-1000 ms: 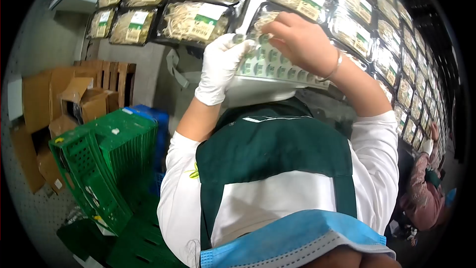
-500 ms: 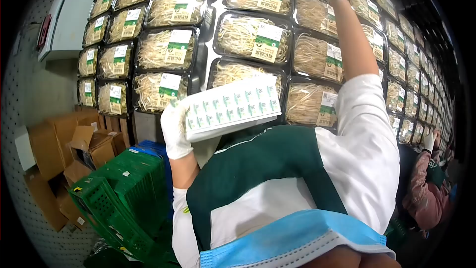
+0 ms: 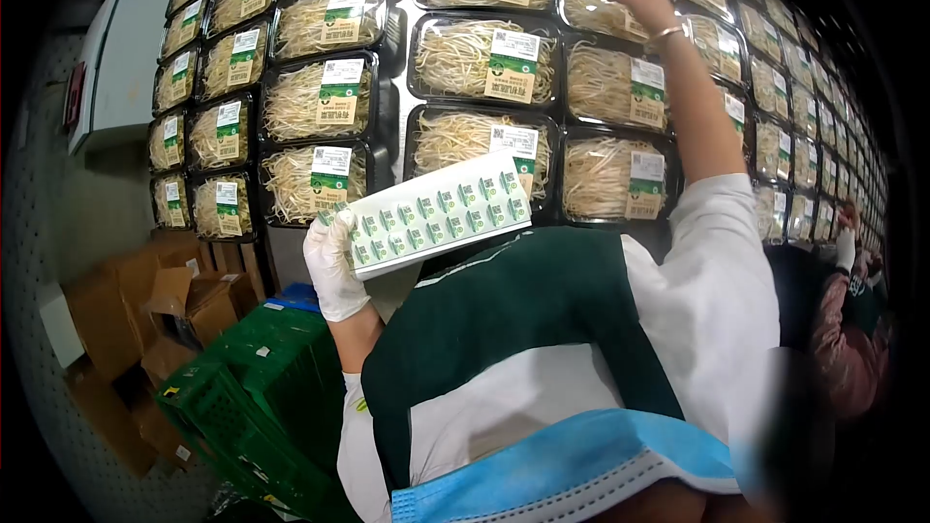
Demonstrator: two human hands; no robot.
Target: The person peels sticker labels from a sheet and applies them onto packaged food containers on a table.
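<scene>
1. The sticker sheet (image 3: 441,218) is gripped at its left edge by the gloved left hand (image 3: 334,266).
2. The right hand (image 3: 643,0) is placed over a sprout tray (image 3: 589,5), fingers bent; a grip cannot be told.
3. Between tray columns, a narrow strip (image 3: 398,121) is left open.

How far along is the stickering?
Looks done: the nearer sprout trays are filled and carry large labels. In hand: the left hand holds a sheet of small green stickers; the right hand is over a farther tray. Left: probably plenty, as the sheet's rows look well filled. Which trays have one is too small to tell.
</scene>
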